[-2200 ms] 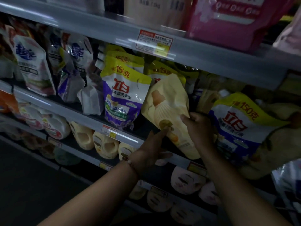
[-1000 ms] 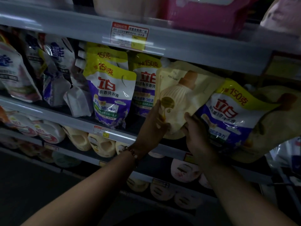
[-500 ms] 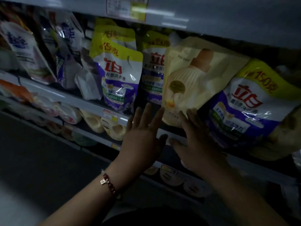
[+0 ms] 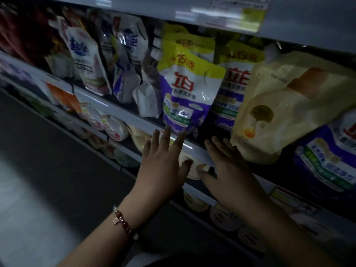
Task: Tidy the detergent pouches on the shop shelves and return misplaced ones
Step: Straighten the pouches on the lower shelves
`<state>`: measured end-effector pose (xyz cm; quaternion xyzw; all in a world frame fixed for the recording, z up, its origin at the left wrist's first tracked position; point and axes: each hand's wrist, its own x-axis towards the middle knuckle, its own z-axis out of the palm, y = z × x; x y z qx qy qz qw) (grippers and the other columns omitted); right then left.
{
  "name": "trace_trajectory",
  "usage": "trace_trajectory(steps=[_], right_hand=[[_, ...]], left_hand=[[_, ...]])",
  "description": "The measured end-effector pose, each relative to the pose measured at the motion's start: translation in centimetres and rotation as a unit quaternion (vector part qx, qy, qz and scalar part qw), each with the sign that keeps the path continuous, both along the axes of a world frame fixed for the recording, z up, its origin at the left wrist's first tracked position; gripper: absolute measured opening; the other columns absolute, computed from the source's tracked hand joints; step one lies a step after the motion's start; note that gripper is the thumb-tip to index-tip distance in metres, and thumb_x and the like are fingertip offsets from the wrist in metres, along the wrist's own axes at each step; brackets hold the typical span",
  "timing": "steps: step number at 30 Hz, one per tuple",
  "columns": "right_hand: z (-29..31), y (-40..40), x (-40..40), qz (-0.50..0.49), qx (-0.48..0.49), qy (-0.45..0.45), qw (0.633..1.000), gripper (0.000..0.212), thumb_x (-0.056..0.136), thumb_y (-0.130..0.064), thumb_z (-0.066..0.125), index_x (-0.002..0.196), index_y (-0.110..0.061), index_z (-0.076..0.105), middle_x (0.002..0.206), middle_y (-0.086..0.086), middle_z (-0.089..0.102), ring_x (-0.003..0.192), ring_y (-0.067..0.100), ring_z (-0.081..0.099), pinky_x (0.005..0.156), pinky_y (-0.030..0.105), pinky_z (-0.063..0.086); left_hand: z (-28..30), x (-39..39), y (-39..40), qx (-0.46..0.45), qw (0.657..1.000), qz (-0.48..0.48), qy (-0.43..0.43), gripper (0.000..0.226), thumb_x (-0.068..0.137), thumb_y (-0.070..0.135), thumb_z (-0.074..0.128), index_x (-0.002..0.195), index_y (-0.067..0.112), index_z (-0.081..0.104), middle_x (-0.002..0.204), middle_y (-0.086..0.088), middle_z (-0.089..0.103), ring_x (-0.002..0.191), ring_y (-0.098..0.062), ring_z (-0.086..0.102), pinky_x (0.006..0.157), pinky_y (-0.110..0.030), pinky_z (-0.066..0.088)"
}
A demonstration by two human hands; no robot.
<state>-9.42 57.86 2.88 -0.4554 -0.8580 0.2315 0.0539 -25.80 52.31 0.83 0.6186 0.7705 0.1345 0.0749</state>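
Both hands, left hand (image 4: 163,162) and right hand (image 4: 227,166), spread and empty below the leaning cream pouch (image 4: 285,112), which may slide off the shelf edge (image 4: 119,110) unsupported.

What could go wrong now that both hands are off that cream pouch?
The cream pouch sits tilted among yellow-and-purple pouches, apparently the wrong row, with its bottom corner at the shelf edge; it might slide off. Both open hands, left hand and right hand, hover below, holding nothing.

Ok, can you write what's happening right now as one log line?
hands: left open, right open, holding nothing | cream pouch: on shelf, leaning between purple pouches | step: pouch released
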Motion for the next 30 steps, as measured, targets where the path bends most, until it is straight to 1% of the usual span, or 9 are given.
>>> trace_trajectory(steps=[3, 7, 11, 15, 17, 21, 25, 28, 30], right_hand=[[-0.1, -0.4, -3.5, 0.004, -0.008, 0.013, 1.000, 0.079, 0.096, -0.045, 0.052, 0.156, -0.028, 0.003, 0.164, -0.010, -0.004, 0.149, 0.013, -0.011, 0.122, 0.032, 0.000], [0.4, -1.0, -8.3, 0.001, -0.007, 0.023, 1.000, 0.078, 0.096, -0.044, 0.051, 0.156, -0.031, 0.004, 0.163, -0.013, -0.003, 0.148, 0.008, -0.011, 0.121, 0.029, -0.001], [0.9, -1.4, -13.3, 0.000, -0.021, 0.033, 0.999, 0.076, 0.095, -0.043, 0.053, 0.155, -0.035, 0.006, 0.163, -0.013, -0.001, 0.148, 0.007, -0.007, 0.121, 0.028, 0.002], [1.8, -1.9, -17.4, -0.020, -0.056, 0.040, 0.997, 0.075, 0.096, -0.039, 0.054, 0.154, -0.037, 0.008, 0.163, -0.015, 0.000, 0.148, 0.006, -0.007, 0.122, 0.033, 0.007], [2.0, -2.2, -19.4, -0.031, -0.057, 0.043, 0.997, 0.075, 0.096, -0.039, 0.054, 0.154, -0.038, 0.007, 0.163, -0.016, -0.001, 0.148, 0.007, -0.008, 0.121, 0.032, 0.006], [2.2, -2.2, -22.2, -0.042, -0.048, 0.027, 0.998, 0.076, 0.095, -0.038, 0.055, 0.155, -0.033, 0.009, 0.163, -0.013, 0.002, 0.149, 0.008, -0.004, 0.117, 0.027, 0.006], [2.7, -0.9, -24.0, -0.055, -0.018, 0.023, 0.998, 0.074, 0.095, -0.039, 0.056, 0.156, -0.027, 0.015, 0.163, -0.008, 0.010, 0.149, 0.012, 0.006, 0.118, 0.027, 0.011], [3.1, 1.1, -25.0, -0.061, -0.010, 0.024, 0.998, 0.074, 0.096, -0.041, 0.054, 0.156, -0.025, 0.015, 0.164, -0.007, 0.009, 0.150, 0.014, 0.005, 0.122, 0.035, 0.014], [3.7, 2.7, -26.0, -0.064, -0.001, 0.015, 0.998, 0.073, 0.096, -0.040, 0.054, 0.156, -0.022, 0.016, 0.164, -0.004, 0.011, 0.150, 0.016, 0.007, 0.121, 0.034, 0.015]], left_hand=[[-0.5, -3.6, -1.0, 0.010, 1.000, 0.011, -0.007, 0.075, 0.097, 0.051, 0.048, 0.158, 0.035, 0.007, 0.167, -0.006, -0.005, 0.153, -0.033, -0.007, 0.123, -0.048, 0.005], [-0.4, -9.0, -1.8, 0.010, 1.000, 0.012, 0.004, 0.076, 0.095, 0.053, 0.051, 0.158, 0.032, 0.016, 0.167, -0.010, 0.003, 0.152, -0.036, 0.002, 0.122, -0.051, 0.014], [0.1, -14.0, -1.9, 0.020, 1.000, 0.008, 0.008, 0.075, 0.097, 0.054, 0.046, 0.159, 0.033, 0.008, 0.167, -0.007, -0.003, 0.153, -0.033, -0.003, 0.122, -0.045, 0.005], [0.3, -17.9, -1.9, 0.022, 1.000, 0.000, 0.014, 0.075, 0.097, 0.056, 0.045, 0.158, 0.033, 0.008, 0.167, -0.009, -0.002, 0.153, -0.034, -0.001, 0.123, -0.046, 0.005], [0.2, -19.8, -1.8, 0.022, 1.000, -0.011, 0.011, 0.074, 0.097, 0.055, 0.047, 0.158, 0.032, 0.011, 0.166, -0.011, 0.002, 0.153, -0.035, 0.002, 0.122, -0.046, 0.006], [-0.1, -22.6, -1.2, 0.033, 0.999, -0.036, 0.003, 0.073, 0.094, 0.052, 0.053, 0.156, 0.026, 0.025, 0.164, -0.017, 0.017, 0.149, -0.041, 0.016, 0.119, -0.054, 0.019], [-0.1, -23.9, 0.2, 0.057, 0.998, -0.039, -0.005, 0.070, 0.088, 0.056, 0.042, 0.150, 0.024, 0.036, 0.157, -0.021, 0.032, 0.142, -0.047, 0.031, 0.111, -0.057, 0.031], [-0.3, -24.7, 1.5, 0.066, 0.997, -0.046, -0.008, 0.069, 0.088, 0.051, 0.050, 0.150, 0.024, 0.033, 0.158, -0.021, 0.031, 0.142, -0.048, 0.031, 0.111, -0.059, 0.032], [-0.5, -25.1, 2.7, 0.057, 0.997, -0.055, -0.009, 0.072, 0.093, 0.047, 0.052, 0.155, 0.028, 0.023, 0.163, -0.017, 0.017, 0.148, -0.043, 0.019, 0.116, -0.056, 0.025]])
